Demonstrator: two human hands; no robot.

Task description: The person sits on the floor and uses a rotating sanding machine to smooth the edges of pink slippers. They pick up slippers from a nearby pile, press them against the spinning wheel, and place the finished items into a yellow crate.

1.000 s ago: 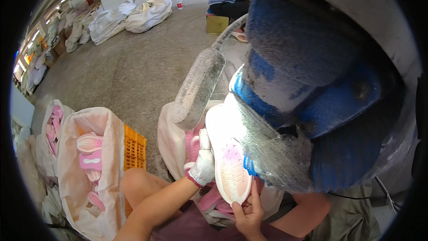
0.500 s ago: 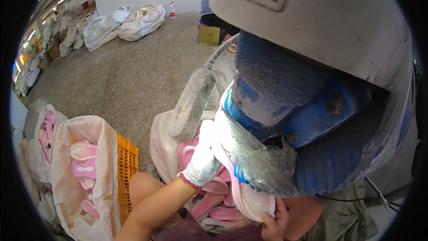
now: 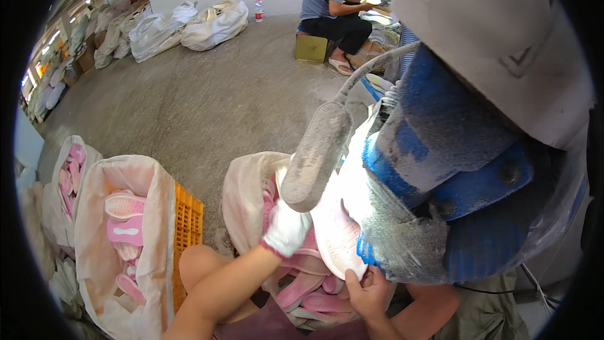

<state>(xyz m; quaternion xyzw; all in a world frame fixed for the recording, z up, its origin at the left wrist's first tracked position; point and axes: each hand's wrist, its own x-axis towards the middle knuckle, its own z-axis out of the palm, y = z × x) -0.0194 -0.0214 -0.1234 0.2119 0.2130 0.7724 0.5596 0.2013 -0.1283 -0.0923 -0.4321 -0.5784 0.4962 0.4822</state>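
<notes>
Turned face-up since half a second ago, the pale sole (image 3: 341, 242) is pinched by the right hand (image 3: 371, 293); a lamp (image 3: 319, 156) hides whether the left hand (image 3: 287, 232) grips.

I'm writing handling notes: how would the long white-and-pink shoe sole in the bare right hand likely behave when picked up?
The long white-and-pink shoe sole is probably light: the bare right hand pinches its near end. It seems fairly stiff, since no sag shows outside the glare. Its broad, flattish shape should resist rolling.
</notes>
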